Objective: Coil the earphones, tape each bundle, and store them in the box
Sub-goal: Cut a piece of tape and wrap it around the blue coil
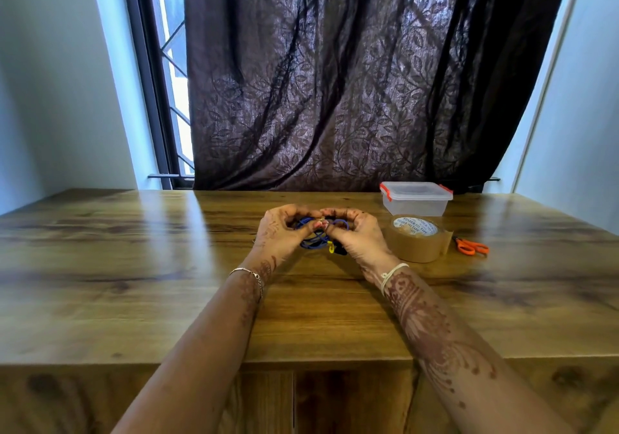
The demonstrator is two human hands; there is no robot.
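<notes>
One wide-angle camera, worn on the person's head, looks forward and down across the table from behind its near edge, facing the far edge and the curtain. It sits near enough that the left hand, the right hand and the earphones fall mid-frame.

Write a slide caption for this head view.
Left hand and right hand hold blue earphones over the table, beside tape roll, scissors and box.
</notes>
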